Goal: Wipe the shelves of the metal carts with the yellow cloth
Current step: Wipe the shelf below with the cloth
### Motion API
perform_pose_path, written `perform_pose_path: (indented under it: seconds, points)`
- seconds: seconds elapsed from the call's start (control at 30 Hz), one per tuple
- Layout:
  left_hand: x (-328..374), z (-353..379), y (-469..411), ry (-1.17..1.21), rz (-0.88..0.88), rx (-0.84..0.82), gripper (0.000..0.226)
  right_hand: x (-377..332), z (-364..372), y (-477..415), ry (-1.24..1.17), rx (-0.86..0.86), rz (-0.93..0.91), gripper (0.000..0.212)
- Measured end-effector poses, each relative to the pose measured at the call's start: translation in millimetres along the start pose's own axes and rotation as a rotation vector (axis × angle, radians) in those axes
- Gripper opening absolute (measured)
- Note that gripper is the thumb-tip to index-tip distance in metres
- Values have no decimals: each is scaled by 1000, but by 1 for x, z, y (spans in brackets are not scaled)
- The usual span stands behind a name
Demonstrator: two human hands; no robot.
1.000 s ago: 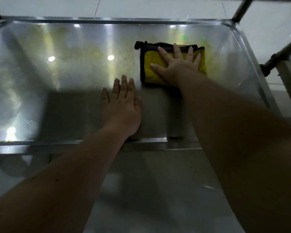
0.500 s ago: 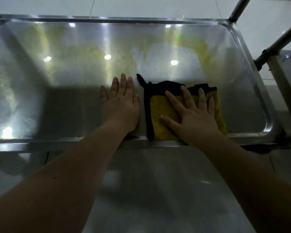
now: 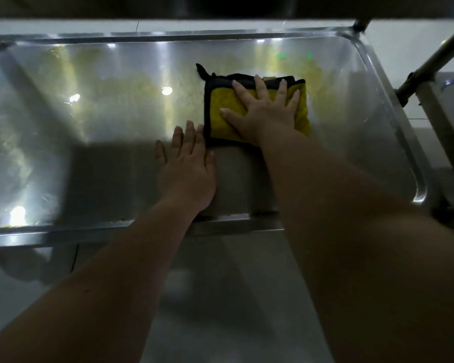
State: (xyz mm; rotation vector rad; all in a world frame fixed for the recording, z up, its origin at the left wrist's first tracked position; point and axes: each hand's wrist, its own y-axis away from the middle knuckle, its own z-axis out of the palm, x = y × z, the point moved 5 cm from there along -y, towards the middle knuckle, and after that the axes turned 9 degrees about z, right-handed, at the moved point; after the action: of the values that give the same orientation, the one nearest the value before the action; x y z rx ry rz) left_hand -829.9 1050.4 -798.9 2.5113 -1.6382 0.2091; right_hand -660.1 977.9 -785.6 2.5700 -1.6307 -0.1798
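One folded yellow cloth (image 3: 222, 115), black-edged, flat on streaked metal shelf (image 3: 89, 106)

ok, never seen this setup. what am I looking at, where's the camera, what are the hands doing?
There is no robot here. These are a person's two bare hands, filmed by one wide-angle camera worn on the head, looking forward and down. The shiny tray is a metal cart shelf with a raised rim. A slanted cart tube shows at the right. On the shelf lies a folded yellow cloth with black edging. The right hand presses flat on the cloth, fingers spread, gripping nothing. The left hand lies flat on the bare metal beside it.
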Motion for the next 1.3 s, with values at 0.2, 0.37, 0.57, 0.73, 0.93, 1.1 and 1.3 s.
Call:
perform_pose_path:
  seconds: [0.2, 0.37, 0.57, 0.73, 0.93, 1.1, 1.3]
  points:
    - [0, -1, 1, 7, 6, -4, 57, 60, -6, -21, 51, -22, -31, 78]
    - [1, 1, 1, -18, 4, -17, 57, 163, -11, -20, 8, -25, 176, 76]
    - [8, 2, 3, -44, -16, -32, 59, 124, -9, -2, -11, -17, 205, 73]
    - [6, 1, 5, -6, -56, 4, 61, 27, 6, 24, 58, 9, -72, 73]
    - [1, 0, 8, 20, -90, -32, 60, 51, 2, 17, 79, -6, -80, 80]
    - [-12, -6, 8, 38, 62, -47, 58, 162, -4, 19, 40, 3, 136, 90]
    - [-9, -5, 15, -11, 144, -54, 59, 187, -1, 40, -50, -22, 246, 88]
